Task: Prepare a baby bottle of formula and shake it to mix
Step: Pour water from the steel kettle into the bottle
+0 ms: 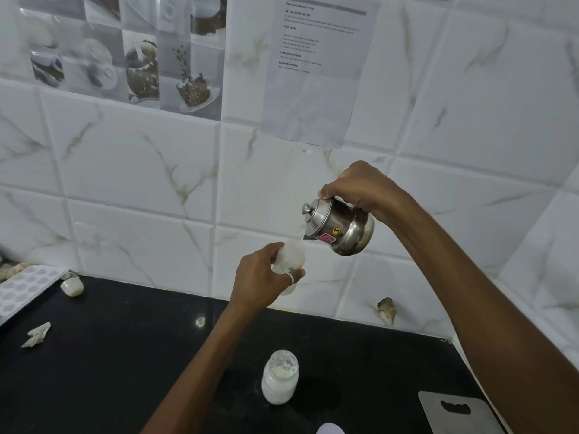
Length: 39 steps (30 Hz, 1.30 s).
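At lower centre, a clear container (279, 379) of something white is being supported by the black counter (125, 355). Above it, mid-frame, the baby bottle (289, 256) is being gripped by the left hand (260, 277), fingers curled round its body. Just right, a steel kettle (340, 228) is being tilted by the right hand (360, 186), fingers wrapped round its handle, spout at the bottle's mouth.

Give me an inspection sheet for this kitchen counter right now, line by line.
Surface: black countertop.
Job's things: baby bottle held above the counter; steel kettle tilted, spout at the bottle's mouth; clear jar of white contents standing on the counter.
Clutter: crumpled paper, white tray at left edge, cutting board at lower right.
Grippers: left hand grips the bottle; right hand grips the kettle.
Cables: nothing seen.
Surroundings: tiled wall with a printed sheet.
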Available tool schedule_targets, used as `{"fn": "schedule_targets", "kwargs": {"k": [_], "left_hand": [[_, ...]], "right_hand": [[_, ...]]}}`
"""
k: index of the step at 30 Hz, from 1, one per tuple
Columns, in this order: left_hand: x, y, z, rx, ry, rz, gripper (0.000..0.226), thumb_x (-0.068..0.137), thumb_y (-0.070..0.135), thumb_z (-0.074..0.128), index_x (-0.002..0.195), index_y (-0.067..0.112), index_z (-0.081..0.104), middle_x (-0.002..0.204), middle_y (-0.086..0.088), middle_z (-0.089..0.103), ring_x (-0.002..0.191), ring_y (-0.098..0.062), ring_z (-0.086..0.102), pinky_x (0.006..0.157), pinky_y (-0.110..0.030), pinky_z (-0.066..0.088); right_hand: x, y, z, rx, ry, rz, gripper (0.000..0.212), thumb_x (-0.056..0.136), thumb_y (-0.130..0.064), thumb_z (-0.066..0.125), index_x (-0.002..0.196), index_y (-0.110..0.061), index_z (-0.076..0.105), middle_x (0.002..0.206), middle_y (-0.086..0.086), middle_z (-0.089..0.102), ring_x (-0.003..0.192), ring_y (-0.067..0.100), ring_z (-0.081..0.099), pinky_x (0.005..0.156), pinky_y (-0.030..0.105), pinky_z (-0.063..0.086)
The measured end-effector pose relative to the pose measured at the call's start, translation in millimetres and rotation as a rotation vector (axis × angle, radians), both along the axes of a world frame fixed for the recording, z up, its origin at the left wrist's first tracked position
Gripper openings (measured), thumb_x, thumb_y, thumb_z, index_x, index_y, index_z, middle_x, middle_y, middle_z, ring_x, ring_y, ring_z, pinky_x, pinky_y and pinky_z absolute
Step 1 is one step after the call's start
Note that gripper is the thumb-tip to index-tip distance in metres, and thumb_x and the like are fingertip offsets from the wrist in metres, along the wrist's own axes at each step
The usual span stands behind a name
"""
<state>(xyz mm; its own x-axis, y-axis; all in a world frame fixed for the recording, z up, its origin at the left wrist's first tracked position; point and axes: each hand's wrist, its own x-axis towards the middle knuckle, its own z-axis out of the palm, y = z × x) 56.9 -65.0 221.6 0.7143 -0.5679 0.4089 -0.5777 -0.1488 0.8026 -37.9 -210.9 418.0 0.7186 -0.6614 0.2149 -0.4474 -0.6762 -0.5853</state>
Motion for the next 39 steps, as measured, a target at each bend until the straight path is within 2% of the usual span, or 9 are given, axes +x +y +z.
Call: {"fn": "schedule_targets", "kwargs": {"k": [10, 19, 26, 33, 39], "left_hand": [[1, -2, 1, 0.002, -0.004, -0.002, 0.071, 0.072, 0.052, 0.083, 0.132, 0.023, 0.06, 0.122, 0.005, 0.069, 0.105, -0.017, 0.065, 0.09, -0.036, 0.058], [2, -2, 1, 0.008, -0.001, -0.006, 0.073, 0.073, 0.051, 0.083, 0.135, 0.023, 0.058, 0.125, 0.004, 0.067, 0.108, -0.018, 0.064, 0.091, -0.035, 0.057], [0, -1, 1, 0.003, -0.005, -0.002, 0.071, 0.072, 0.052, 0.084, 0.133, 0.023, 0.059, 0.122, 0.005, 0.068, 0.105, -0.016, 0.064, 0.089, -0.033, 0.057], [1, 2, 2, -0.002, 0.016, 0.005, 0.07, 0.07, 0.052, 0.084, 0.13, 0.024, 0.061, 0.12, 0.006, 0.07, 0.104, -0.016, 0.065, 0.089, -0.037, 0.058], [2, 2, 1, 0.003, 0.005, 0.011, 0.072, 0.07, 0.054, 0.084, 0.131, 0.025, 0.061, 0.12, 0.007, 0.07, 0.104, -0.013, 0.065, 0.09, -0.036, 0.057]], "right_hand": [[0, -1, 1, -0.001, -0.003, 0.009, 0.045, 0.071, -0.029, 0.079, 0.05, -0.019, 0.041, 0.044, -0.009, 0.036, 0.054, 0.019, 0.04, 0.059, 0.031, 0.032], [-1, 4, 3, -0.01, 0.009, 0.006, 0.047, 0.072, -0.029, 0.08, 0.049, -0.019, 0.04, 0.038, -0.012, 0.035, 0.052, 0.019, 0.038, 0.056, 0.031, 0.03], [-3, 7, 2, -0.018, 0.023, 0.011, 0.043, 0.074, -0.029, 0.079, 0.053, -0.018, 0.043, 0.051, -0.005, 0.04, 0.055, 0.019, 0.04, 0.056, 0.031, 0.031], [-2, 11, 3, -0.01, 0.026, 0.005, 0.046, 0.073, -0.028, 0.079, 0.052, -0.019, 0.04, 0.039, -0.011, 0.033, 0.051, 0.018, 0.036, 0.055, 0.03, 0.028], [-3, 13, 0, -0.005, 0.03, 0.009, 0.045, 0.074, -0.028, 0.079, 0.053, -0.018, 0.041, 0.045, -0.008, 0.035, 0.052, 0.018, 0.037, 0.056, 0.03, 0.029]]}}
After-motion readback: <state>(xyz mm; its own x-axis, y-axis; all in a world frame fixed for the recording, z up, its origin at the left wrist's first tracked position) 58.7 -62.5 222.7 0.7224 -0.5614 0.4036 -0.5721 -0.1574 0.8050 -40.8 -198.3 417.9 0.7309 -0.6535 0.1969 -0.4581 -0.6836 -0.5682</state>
